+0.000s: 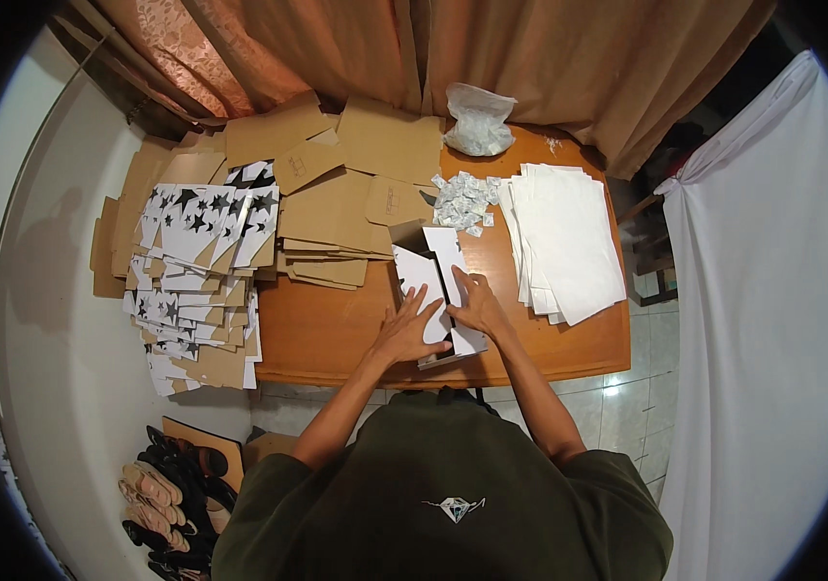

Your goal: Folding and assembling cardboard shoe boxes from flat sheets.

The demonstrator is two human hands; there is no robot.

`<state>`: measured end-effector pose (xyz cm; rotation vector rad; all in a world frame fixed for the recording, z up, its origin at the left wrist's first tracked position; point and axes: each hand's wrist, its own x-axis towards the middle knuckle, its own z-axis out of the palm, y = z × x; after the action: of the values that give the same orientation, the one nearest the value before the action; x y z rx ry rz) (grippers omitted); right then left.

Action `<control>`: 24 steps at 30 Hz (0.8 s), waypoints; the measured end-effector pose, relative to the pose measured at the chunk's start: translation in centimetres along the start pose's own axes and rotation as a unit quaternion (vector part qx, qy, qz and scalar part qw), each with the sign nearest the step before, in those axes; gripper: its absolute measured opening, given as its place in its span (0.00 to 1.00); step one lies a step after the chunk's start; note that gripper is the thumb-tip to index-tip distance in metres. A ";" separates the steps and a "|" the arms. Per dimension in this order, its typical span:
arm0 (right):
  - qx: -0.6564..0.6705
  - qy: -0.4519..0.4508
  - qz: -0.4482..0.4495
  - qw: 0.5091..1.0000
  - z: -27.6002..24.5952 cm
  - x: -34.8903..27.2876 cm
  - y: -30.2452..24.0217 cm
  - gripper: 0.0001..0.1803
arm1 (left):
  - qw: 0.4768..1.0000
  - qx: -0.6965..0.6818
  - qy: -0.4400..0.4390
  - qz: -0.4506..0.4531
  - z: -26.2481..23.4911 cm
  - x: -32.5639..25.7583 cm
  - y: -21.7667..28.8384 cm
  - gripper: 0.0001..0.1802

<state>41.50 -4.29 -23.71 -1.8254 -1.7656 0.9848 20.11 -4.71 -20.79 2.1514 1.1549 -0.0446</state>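
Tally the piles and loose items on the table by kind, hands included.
Star-printed flat box stacks: 1
Plain brown cardboard stacks: 1
White paper sheet stacks: 1
Piles of small white sachets: 1
Clear bags of sachets: 1
Boxes being folded: 1
Hands on it: 2, left hand, right hand
Total: 8

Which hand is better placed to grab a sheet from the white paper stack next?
Right, probably. The right hand rests on the white box blank, beside the white paper stack. The left hand lies on the blank's far side and would have to cross over.
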 end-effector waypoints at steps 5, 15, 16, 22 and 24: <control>-0.016 -0.024 0.002 1.000 -0.3 -0.6 -0.9 0.51 | 0.999 0.028 0.033 0.012 2.0 0.0 -1.1 0.54; -0.060 0.018 -0.029 0.998 1.0 -1.3 1.2 0.49 | 0.931 -0.345 0.080 0.084 0.1 -2.3 -1.6 0.23; -0.059 0.015 -0.028 0.998 1.1 -1.4 1.0 0.49 | 0.931 -0.346 0.079 0.081 -0.7 -2.8 -0.6 0.23; -0.060 0.048 -0.001 0.997 0.3 -1.2 -1.3 0.47 | 0.966 -0.216 0.130 0.049 0.5 -1.9 1.8 0.14; -0.068 0.055 0.005 0.996 0.5 -1.1 -1.1 0.46 | 0.966 -0.195 0.163 0.054 1.0 -1.7 2.1 0.14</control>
<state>40.45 -5.37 -22.98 -1.9327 -1.7976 0.7682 20.95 -7.35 -19.81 1.9024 1.1111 0.5600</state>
